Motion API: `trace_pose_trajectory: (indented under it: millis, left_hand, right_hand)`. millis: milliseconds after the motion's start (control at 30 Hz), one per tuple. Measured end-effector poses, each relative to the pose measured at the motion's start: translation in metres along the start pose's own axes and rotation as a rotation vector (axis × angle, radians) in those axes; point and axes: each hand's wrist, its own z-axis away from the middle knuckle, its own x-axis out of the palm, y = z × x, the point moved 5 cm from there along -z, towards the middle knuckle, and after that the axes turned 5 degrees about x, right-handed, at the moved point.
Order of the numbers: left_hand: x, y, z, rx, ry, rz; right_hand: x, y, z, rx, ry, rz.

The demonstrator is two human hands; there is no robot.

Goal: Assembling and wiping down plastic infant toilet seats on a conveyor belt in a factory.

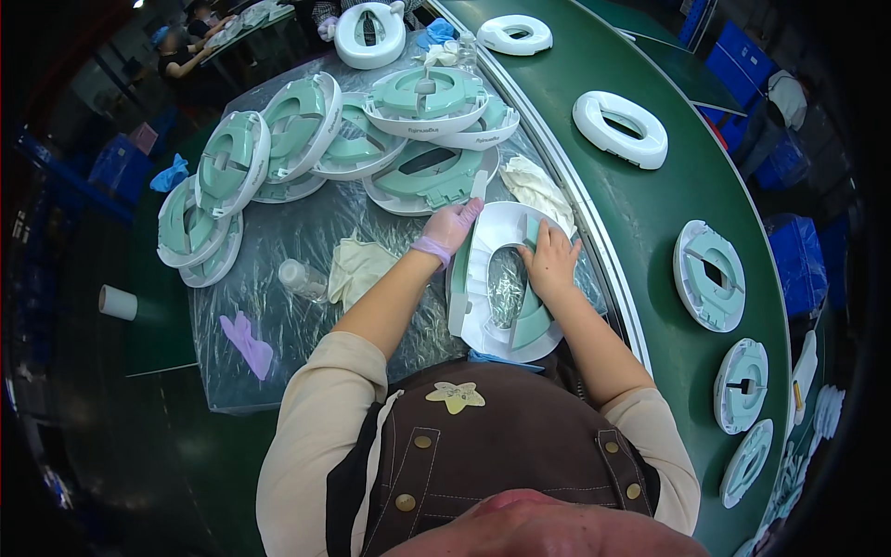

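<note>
One oval shell (477,314) lies between the left hand (453,228), pinching its far-left edge, and right hand (552,266), spread over its right side.

The oval ring (506,218) before you looks like hard plastic: glossy white shell (478,320), duller mint panels (534,322). Your left hand (452,230) wears a thin, wrinkled, rubbery-looking lilac glove (432,248). Shiny, crinkled clear film (302,232) covers the worktop (213,320). Soft, creased cloth (534,190) lies near its right edge, beside a smooth metal-looking rail (599,246); past that, the green belt (650,251) appears smooth and matt.
</note>
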Motion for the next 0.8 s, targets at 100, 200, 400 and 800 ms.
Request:
trace_pose_trajectory:
  millis: [100, 200, 400, 800]
  left_hand:
    - [0.005, 0.032, 0.006, -0.14, -0.122, -0.241]
    - [0.03, 0.075, 0.02, 0.042, -0.21, -0.755]
    - [0.059, 0.054, 0.029, 0.389, -0.086, -0.863]
    - [-0.008, -0.013, 0.114, 0.676, -0.089, -0.547]
  right_hand:
    - [0.001, 0.006, 0.003, 0.005, 0.091, -0.069]
    - [0.025, 0.04, -0.004, -0.002, 0.192, -0.527]
    - [-0.013, 0.012, 0.014, -0.037, 0.186, -0.353]
    - [-0.009, 0.079, 0.104, -0.05, 0.01, -0.523]
